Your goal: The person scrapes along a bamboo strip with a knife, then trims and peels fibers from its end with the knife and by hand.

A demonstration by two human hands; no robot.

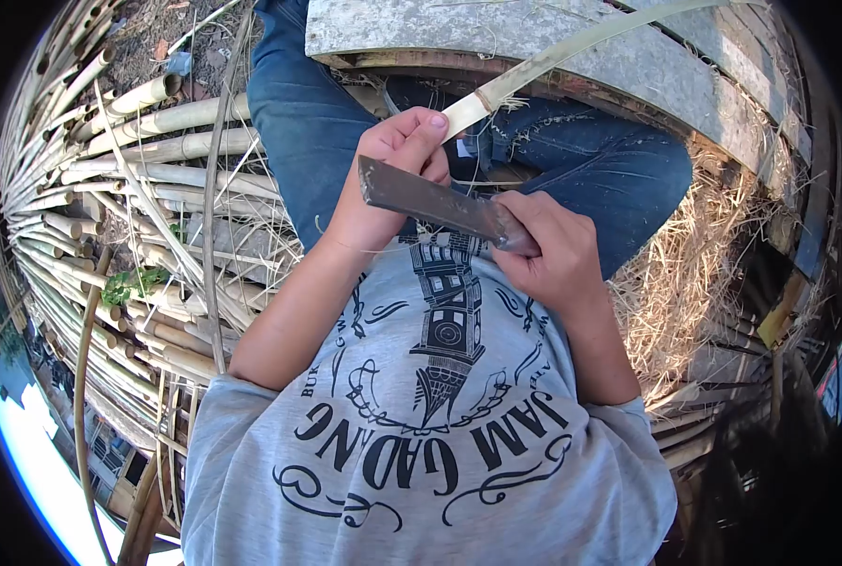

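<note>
A long pale bamboo strip [572, 47] runs from my left hand [404, 156] up to the upper right, over a weathered board. My left thumb and fingers pinch its near end, just below a brownish node. In my right hand [558, 245] is the handle of a broad dark blade [430, 200], mostly hidden by the fingers. The blade points left across my lap, in front of my left wrist, below the strip. Thin fibres hang from the strip near the node.
Grey wooden boards [392, 28] lie across the top, beyond my crossed legs [317, 123]. Cut bamboo poles [185, 118] are heaped on the left. Straw-like shavings [675, 283] cover the ground at right. A thin upright stick [210, 217] stands beside the poles.
</note>
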